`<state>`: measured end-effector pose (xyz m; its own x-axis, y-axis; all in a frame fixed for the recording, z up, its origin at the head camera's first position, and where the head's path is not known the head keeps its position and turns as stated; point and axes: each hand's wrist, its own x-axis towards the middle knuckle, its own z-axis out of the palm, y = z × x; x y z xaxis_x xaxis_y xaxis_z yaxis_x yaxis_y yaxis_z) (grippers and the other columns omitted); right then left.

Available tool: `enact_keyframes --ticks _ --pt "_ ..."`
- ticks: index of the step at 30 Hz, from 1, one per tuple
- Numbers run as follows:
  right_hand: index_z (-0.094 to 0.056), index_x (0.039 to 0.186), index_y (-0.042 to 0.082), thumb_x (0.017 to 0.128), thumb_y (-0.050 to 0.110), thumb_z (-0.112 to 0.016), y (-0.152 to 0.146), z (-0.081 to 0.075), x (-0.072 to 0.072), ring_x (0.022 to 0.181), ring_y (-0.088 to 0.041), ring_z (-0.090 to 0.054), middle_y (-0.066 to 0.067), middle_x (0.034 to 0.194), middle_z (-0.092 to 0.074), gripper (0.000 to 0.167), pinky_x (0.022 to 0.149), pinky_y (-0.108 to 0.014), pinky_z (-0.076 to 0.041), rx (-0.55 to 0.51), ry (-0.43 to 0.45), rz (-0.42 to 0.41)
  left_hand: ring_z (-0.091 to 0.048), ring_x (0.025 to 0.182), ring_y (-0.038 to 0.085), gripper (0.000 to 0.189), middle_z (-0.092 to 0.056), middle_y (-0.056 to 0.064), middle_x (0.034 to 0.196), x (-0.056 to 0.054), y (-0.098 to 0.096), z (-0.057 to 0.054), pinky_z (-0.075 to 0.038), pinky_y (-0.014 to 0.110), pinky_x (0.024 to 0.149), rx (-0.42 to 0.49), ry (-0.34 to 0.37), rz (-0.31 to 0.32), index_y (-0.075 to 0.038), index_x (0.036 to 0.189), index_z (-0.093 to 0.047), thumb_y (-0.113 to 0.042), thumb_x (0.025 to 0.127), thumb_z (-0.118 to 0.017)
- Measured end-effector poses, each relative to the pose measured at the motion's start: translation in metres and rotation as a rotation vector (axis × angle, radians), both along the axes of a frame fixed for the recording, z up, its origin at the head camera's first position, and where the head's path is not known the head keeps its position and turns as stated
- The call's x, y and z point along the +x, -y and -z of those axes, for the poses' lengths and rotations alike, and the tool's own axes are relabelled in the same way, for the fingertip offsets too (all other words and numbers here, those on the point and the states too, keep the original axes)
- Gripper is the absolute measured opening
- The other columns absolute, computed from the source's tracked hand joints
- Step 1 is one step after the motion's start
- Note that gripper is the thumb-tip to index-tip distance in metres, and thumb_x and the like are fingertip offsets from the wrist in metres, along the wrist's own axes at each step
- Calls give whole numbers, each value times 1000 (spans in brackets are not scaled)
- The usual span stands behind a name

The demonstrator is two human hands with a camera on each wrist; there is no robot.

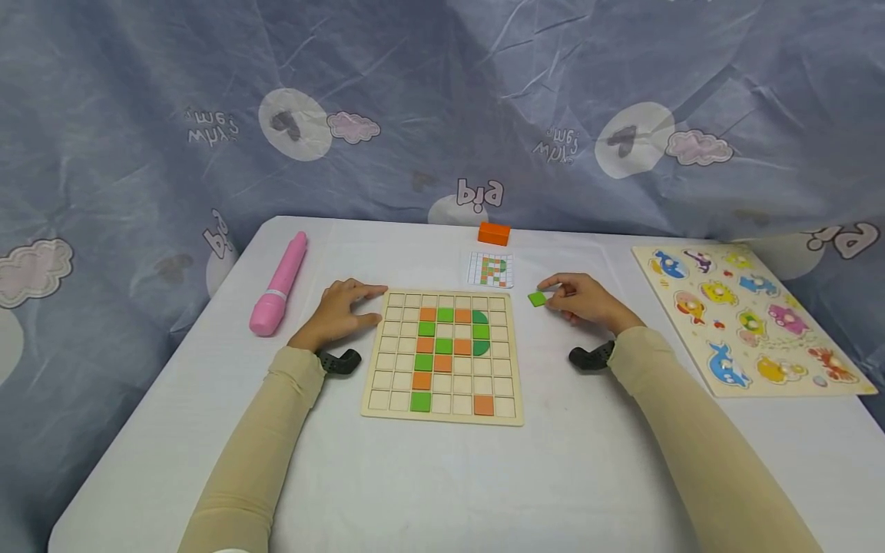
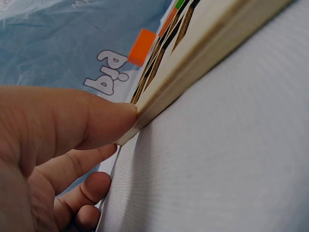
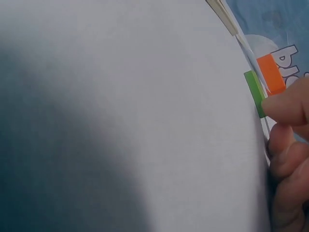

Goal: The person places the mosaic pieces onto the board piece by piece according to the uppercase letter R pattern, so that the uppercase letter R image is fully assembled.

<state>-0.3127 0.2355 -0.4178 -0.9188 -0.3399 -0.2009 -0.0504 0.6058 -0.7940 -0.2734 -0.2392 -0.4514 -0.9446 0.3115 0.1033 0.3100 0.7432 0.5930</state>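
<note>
My right hand (image 1: 582, 298) pinches a small square green tile (image 1: 537, 299) between thumb and index finger, to the right of the wooden grid board. In the right wrist view the green tile (image 3: 255, 93) shows edge-on against the thumb (image 3: 285, 108). At the upper left corner of the grid board (image 1: 442, 420), my left hand (image 1: 340, 309) touches the rim with thumb and index fingertips, the other fingers loosely bent. Orange and green squares and green rounded pieces sit in the board's cells as a letter-like shape. One orange square (image 1: 484, 405) lies in the bottom row.
Behind the board lies a pattern card (image 1: 491, 270), with an orange block (image 1: 494, 233) beyond it. A pink wand-shaped object (image 1: 280, 284) lies at the left. On the right is an animal peg puzzle (image 1: 750, 319). A printed blue-grey cloth (image 1: 415, 100) hangs behind the white table.
</note>
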Motion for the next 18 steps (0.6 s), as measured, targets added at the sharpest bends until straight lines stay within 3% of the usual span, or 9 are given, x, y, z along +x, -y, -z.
enact_keyframes --ticks 8,18 --pt "-68 132 -3 100 7 -72 5 -3 2 61 -13 -54 -3 81 -57 33 57 -28 -47 51 -8 10 -51 116 37 58 -66 16 125 -1 0 2 -33 57 106 6 -34 15 -10 148 -67 -26 92 -76" --pt "-69 120 -2 98 11 -78 12 -4 11 66 -16 -56 -5 87 -63 27 59 -29 -49 123 -84 3 -51 118 38 58 -66 17 128 -1 1 1 -32 58 110 -6 -9 9 -10 149 -67 -24 94 -77"
